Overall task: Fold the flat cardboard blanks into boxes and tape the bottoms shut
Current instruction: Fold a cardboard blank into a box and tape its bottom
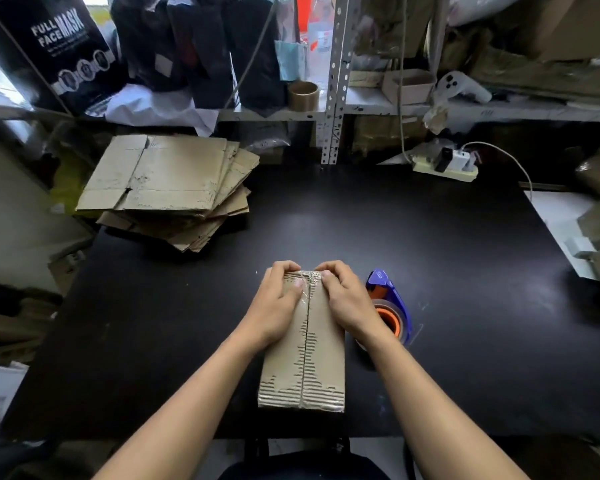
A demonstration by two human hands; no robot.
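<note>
Cluttered metal shelving (335,81) was seen behind a black worktable (447,271), its boards loaded with dark bags, cartons and a brown tape roll (303,95). At the far left of the shelf a black carton printed "FULL FACE MASK" (61,50) was propped at a tilt. On the table's far left corner a stack of flat cardboard blanks (167,185) was piled unevenly, partly overhanging the edge. Near the front middle of the table a folded cardboard box (303,358) was laid with its closed flaps facing up, the seam running away from the viewer and clear tape visible along its far part. The left hand (278,299) was pressed on the box's far left portion, fingers curled over the far edge and the thumb laid toward the seam. The right hand (343,296) was placed likewise on the far right portion, fingers hooked over the same edge. Just beside the box, to its right, a blue tape dispenser (390,303) with an orange-cored roll was resting on the table. Farther back right, a power strip (445,168) with plugged-in adapters was lying near the shelf.
</note>
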